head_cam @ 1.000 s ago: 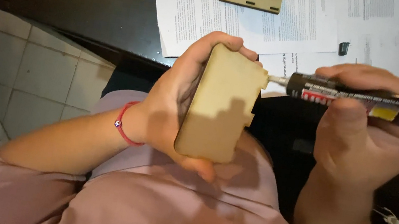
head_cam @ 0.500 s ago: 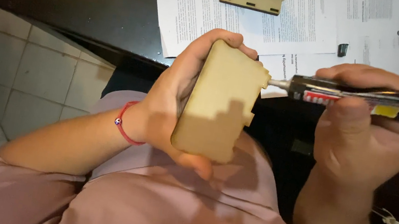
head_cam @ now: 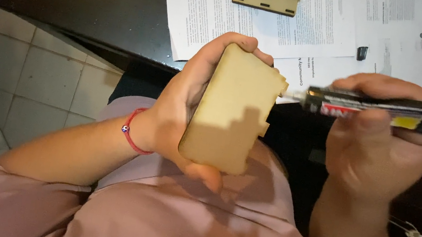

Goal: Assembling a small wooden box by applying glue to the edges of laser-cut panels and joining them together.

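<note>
Above the lap, left hand (head_cam: 178, 113) clamps notched wooden panel (head_cam: 232, 110), right hand (head_cam: 381, 145) grips glue tube (head_cam: 370, 109); keep nozzle on notched edge, squeeze lightly.

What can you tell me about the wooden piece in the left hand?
The wooden piece is a flat, pale tan panel that looks like thin plywood or fibreboard, with rounded corners and notched tabs along its right edge. It is plain and unpainted, partly in shadow. The left hand holds it up over the lap, fingers curled over its top edge and thumb beneath. The nozzle of a dark glue tube, held in the right hand, points at its notched edge; whether it touches is unclear.
</note>
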